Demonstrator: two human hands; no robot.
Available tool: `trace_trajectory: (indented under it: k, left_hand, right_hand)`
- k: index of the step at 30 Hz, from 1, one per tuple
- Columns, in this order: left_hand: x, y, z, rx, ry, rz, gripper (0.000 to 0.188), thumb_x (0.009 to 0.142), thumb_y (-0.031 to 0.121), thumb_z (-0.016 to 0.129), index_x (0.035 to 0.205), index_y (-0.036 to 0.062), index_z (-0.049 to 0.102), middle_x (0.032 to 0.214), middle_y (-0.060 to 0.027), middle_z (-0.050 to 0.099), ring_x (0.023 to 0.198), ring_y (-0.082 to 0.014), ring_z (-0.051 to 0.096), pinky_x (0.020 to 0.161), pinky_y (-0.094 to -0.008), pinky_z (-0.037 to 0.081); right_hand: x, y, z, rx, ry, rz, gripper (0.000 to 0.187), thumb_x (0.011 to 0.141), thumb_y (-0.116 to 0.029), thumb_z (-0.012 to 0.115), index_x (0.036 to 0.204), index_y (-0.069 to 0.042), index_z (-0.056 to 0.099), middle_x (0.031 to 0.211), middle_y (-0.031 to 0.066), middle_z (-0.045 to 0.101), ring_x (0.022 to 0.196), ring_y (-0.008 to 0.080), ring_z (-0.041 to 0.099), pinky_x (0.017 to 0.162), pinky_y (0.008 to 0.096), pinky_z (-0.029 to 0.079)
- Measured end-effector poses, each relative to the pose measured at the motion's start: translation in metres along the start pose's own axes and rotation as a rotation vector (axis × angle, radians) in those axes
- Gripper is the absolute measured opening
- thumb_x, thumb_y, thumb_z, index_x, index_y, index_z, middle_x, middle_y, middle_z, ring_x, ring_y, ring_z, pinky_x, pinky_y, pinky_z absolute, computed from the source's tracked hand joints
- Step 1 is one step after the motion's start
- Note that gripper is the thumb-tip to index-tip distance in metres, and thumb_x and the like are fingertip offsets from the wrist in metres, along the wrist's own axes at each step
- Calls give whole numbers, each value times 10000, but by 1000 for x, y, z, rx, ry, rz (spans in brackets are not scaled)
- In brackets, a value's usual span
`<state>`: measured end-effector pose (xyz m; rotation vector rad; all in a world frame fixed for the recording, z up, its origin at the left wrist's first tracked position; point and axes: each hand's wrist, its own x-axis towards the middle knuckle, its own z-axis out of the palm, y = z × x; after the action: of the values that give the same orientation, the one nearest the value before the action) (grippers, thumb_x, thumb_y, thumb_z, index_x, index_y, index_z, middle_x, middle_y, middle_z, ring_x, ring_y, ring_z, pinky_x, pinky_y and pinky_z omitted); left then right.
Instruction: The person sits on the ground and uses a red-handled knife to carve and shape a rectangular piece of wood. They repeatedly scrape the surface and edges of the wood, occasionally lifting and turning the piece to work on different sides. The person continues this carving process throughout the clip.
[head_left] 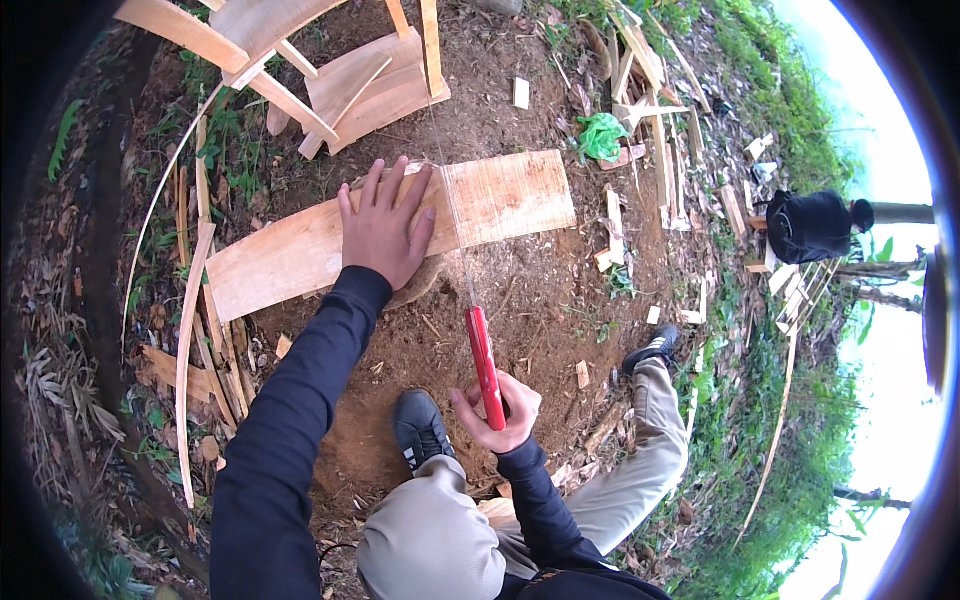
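Note:
A pale wooden board (285, 262) lies slantwise across the middle, propped on a brown block or stump (415, 285) mostly hidden beneath it. My left hand (385, 225) presses flat on the board with its fingers spread. In my right hand (502, 412) is the red handle of a handsaw (481, 350), gripped with the fingers wrapped round it. The saw's thin blade, seen nearly edge-on, runs away from me across the board just right of my left hand. Whether the blade has cut into the wood I cannot tell.
A wooden frame with shelf-like panels (375, 85) stands at the far left. Long strips (190, 360) lie along the left. Offcuts, a green plastic bag (602, 137) and a wood pile (655, 120) are at the far right. A black bag (810, 228) is farther right. My shoe (422, 432) is near the board.

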<state>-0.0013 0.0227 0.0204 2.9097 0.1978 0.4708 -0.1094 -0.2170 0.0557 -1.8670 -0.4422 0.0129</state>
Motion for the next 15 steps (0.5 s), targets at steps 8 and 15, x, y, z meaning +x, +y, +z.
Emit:
trace_trajectory:
  k: [8,15]
  left_hand:
    - [0,-1,-2,13,23,-3,525,985,350,510,1490,221,448,1520,-95,423,1441,-324,324,1110,-659,215]
    - [-1,-5,5,15,39,4,536,981,380,495,1492,225,442,1496,-108,438,1420,-333,343,1093,-661,242]
  right_hand:
    - [-10,19,3,-17,96,-1,246,812,-207,807,861,-18,656,615,71,605,489,202,597,511,294,474]
    - [-11,17,3,-33,93,102,281,853,-263,786,804,-37,626,532,53,519,435,185,538,469,294,421]
